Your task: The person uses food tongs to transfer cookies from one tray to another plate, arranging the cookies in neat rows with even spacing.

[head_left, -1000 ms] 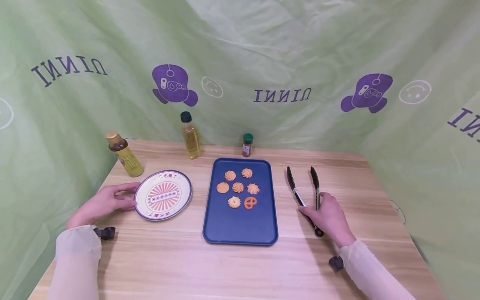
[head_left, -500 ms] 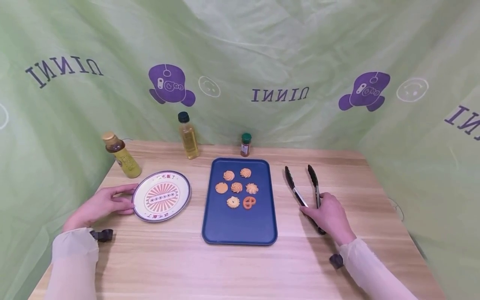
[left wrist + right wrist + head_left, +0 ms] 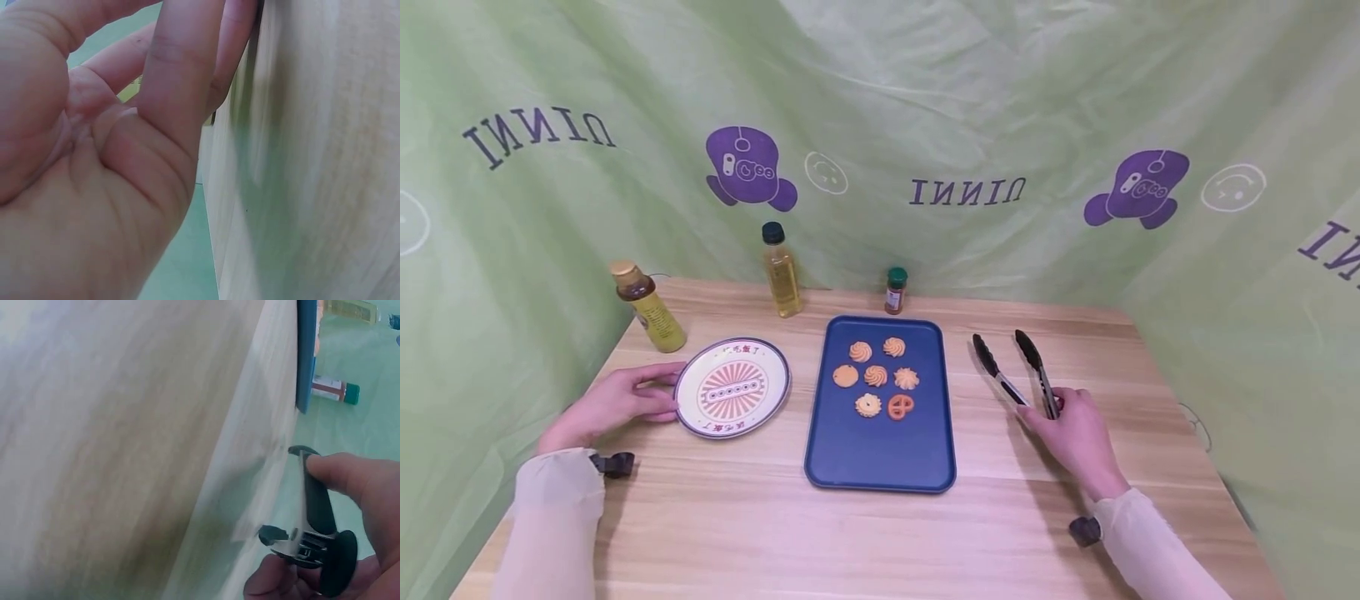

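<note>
At the table's left, my left hand (image 3: 617, 404) holds the left rim of a round white plate (image 3: 775, 383) with a blue edge and a red ray pattern. Its thumb and fingers meet the rim; in the left wrist view the palm and fingers hide the plate. On the right, my right hand (image 3: 1075, 433) grips a pair of black-tipped metal tongs (image 3: 1011, 390) by their handles, tips spread apart and pointing away from me. The right wrist view shows the thumb along one handle and the fingers below. Between the hands lies a blue tray (image 3: 880, 458) bearing several cookies (image 3: 876, 376) and a pretzel (image 3: 900, 407).
Behind the plate stand a yellow-green bottle with a gold cap (image 3: 658, 321) and a clear oil bottle with a dark cap (image 3: 784, 283). A small green-capped spice jar (image 3: 895, 292) stands behind the tray. A green printed curtain (image 3: 880, 100) encloses the wooden table (image 3: 865, 542).
My right hand has raised the tongs' handle end off the table and shifted slightly right. My left hand has moved the plate a little to the right. The tray and cookies have stayed put.
</note>
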Motion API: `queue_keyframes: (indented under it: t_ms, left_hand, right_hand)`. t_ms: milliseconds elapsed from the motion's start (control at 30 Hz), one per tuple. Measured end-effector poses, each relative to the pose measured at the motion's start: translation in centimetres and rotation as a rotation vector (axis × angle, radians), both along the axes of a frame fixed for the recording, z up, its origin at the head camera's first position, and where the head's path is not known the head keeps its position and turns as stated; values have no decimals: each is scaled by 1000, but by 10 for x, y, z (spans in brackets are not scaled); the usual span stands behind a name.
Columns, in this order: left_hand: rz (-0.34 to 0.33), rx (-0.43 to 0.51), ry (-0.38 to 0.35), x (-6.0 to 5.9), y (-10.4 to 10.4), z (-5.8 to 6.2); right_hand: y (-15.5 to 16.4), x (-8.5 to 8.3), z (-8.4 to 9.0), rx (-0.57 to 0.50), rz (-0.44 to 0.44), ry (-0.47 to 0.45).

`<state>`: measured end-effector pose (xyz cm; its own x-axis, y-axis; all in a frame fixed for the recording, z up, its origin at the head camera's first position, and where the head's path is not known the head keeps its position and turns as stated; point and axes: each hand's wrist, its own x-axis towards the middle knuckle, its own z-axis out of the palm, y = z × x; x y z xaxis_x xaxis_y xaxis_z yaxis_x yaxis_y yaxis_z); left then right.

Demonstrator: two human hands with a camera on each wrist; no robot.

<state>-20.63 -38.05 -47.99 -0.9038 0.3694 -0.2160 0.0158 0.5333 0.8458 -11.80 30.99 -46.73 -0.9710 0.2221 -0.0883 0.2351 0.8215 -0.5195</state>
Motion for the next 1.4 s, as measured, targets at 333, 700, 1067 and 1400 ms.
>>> queue_keyframes:
  t_ms: [333, 700, 1067, 1400]
  left_hand:
    - [9, -19, -8, -1, 0, 0]
    - [12, -102, 44, 2, -2, 1]
    - [-12, -58, 55, -11, 10, 5]
    - [8, -71, 56, 1, 4, 4]
  right_hand:
    - [10, -9, 6, -12, 48, 75]
    - [-5, -22, 34, 40, 178, 136]
    - [-28, -26, 44, 29, 234, 159]
    - [-53, -41, 47, 35, 331, 140]
